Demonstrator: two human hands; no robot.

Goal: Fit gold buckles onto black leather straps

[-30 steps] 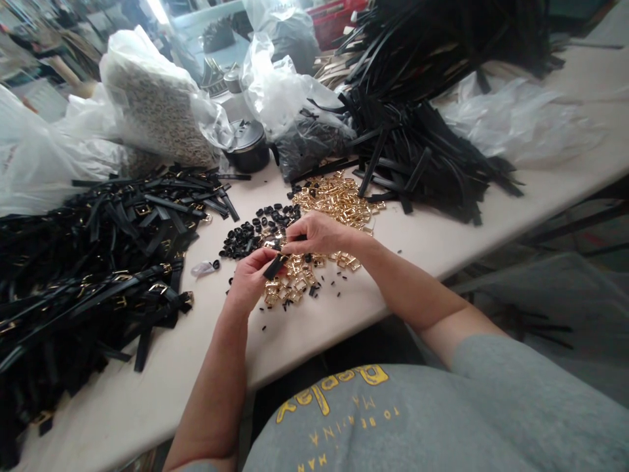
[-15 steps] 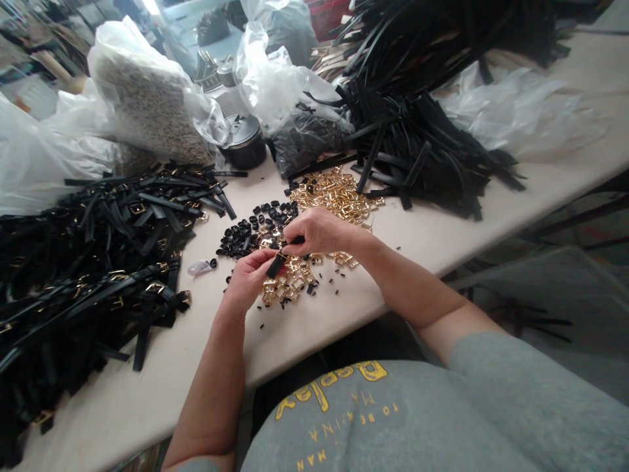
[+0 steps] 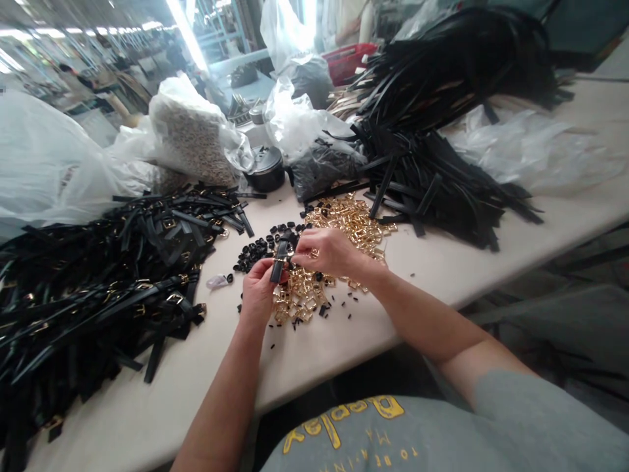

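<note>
My left hand (image 3: 258, 288) is closed around the lower part of a short black strap (image 3: 278, 270), which carries a gold buckle. The strap points up and away from me over the loose parts. Beside it, my right hand (image 3: 328, 252) has its fingers curled, with the fingertips close to the buckle; what they pinch, if anything, is hidden. Under and behind both hands lie a heap of gold buckles (image 3: 351, 219) and a cluster of small black loops (image 3: 253, 254).
Buckled black straps (image 3: 122, 282) are piled on the left of the table (image 3: 314, 364). Loose black strips (image 3: 437, 177) lie at the right. Behind stand a dark lidded pot (image 3: 265, 169), a bag of pale small parts (image 3: 191, 131) and a bag of black parts (image 3: 319, 164).
The view has tilted up. My right hand has moved off the strap's upper part to its right side, and the strap now shows more fully, held in my left hand.
</note>
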